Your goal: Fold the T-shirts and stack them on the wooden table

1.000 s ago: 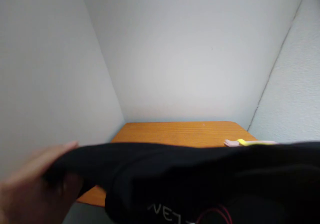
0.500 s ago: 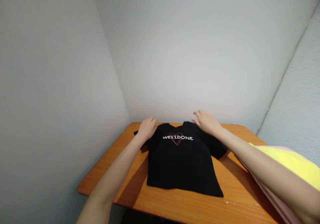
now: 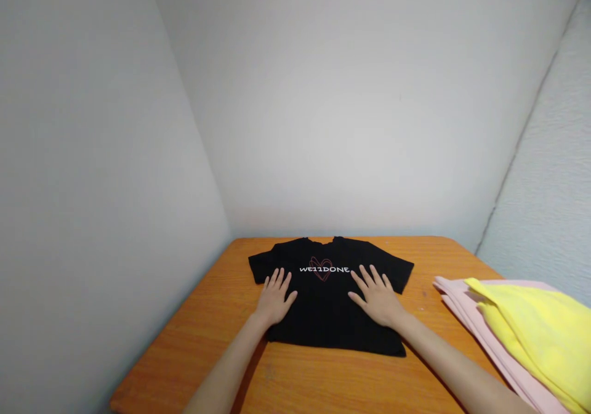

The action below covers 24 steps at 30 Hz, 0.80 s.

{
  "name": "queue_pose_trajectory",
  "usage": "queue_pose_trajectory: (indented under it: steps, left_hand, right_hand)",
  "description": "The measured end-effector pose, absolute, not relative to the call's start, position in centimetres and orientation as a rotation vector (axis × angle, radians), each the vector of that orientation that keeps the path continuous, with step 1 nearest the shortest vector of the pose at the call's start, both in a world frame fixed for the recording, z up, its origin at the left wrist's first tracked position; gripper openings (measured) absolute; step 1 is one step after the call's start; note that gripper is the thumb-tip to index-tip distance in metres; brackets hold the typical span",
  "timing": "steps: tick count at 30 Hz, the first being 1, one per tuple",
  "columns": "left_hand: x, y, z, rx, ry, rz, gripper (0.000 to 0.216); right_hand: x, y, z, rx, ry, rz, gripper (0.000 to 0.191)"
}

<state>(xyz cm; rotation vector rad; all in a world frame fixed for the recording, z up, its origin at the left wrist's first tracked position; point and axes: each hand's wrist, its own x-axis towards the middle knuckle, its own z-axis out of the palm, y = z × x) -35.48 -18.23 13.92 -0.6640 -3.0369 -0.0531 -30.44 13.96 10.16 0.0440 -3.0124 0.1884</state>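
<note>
A black T-shirt (image 3: 323, 315) lies spread on the wooden table, its collar toward the back wall and its hem toward me. White lettering reading "WE11DONE" over a red heart outline crosses its chest. On the shirt's left side my left hand (image 3: 276, 298) lies flat, fingers apart, below the left sleeve. My right hand (image 3: 377, 297) rests with spread fingers on the right side of the shirt, just below the end of the lettering. Neither hand grips any cloth.
On the right of the wooden table (image 3: 194, 334) lie folded pink cloth (image 3: 475, 321) and yellow cloth (image 3: 540, 334) on top of it. White walls (image 3: 314, 124) stand behind the table and along its left side.
Both hands have come down from the shoulder area toward me and now lie on the shirt's body. The shirt's sleeves now lie flat and spread out. My view has shifted slightly.
</note>
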Motion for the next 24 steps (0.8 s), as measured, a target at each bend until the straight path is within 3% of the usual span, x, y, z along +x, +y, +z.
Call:
queue_pose_trajectory:
  steps: [7, 14, 24]
  left_hand:
    - [-28.6, -19.1, 14.8, -0.676, -3.054, 0.003, 0.065]
    - [-30.2, -16.2, 20.1, -0.791, -2.907, 0.025, 0.060]
    - [-37.9, -15.3, 11.9, -0.516, -2.941, -0.016, 0.063]
  right_hand:
    - [-23.5, 13.7, 10.0, 0.128, -2.923, 0.335, 0.071]
    - [-26.0, 10.7, 15.9, 0.245, -3.032, 0.379, 0.084]
    - [-31.5, 9.4, 11.0, 0.081, -2.973, 0.310, 0.070]
